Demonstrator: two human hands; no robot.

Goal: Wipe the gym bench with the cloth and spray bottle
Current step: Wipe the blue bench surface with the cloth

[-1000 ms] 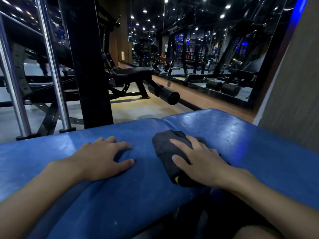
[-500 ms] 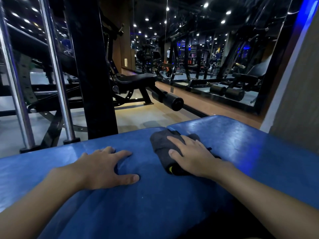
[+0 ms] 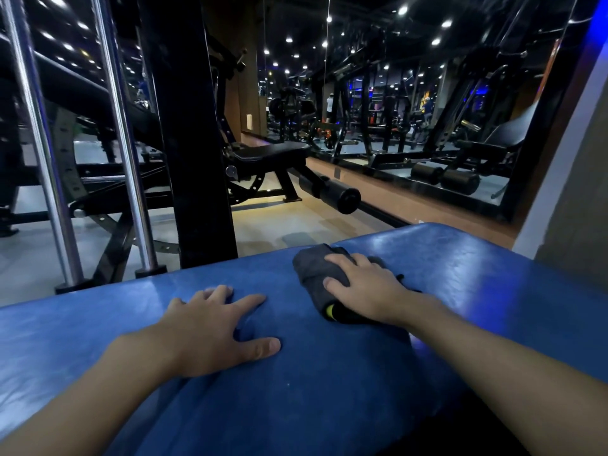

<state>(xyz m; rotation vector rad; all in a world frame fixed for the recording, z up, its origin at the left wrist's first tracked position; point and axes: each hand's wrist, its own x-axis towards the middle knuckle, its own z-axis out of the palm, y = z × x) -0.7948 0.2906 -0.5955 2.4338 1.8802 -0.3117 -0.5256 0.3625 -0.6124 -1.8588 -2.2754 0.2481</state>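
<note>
A blue padded gym bench (image 3: 329, 390) fills the lower half of the view. On its far side lies a bunched dark grey cloth (image 3: 312, 274) with a small yellow tag at its near end. My right hand (image 3: 365, 287) lies flat on top of the cloth, fingers spread and pressing it onto the pad. My left hand (image 3: 210, 327) rests palm down on the bare pad to the left of the cloth, fingers splayed. No spray bottle is in view.
Just beyond the bench stand a thick black upright post (image 3: 187, 126) and two chrome rods (image 3: 125, 143). A black bench with roller pads (image 3: 339, 194) sits on the floor behind. A mirror wall (image 3: 427, 110) runs along the right, next to a grey wall (image 3: 579, 205).
My right hand has pushed the cloth away from me, towards the bench's far edge. My left hand stays planted on the pad.
</note>
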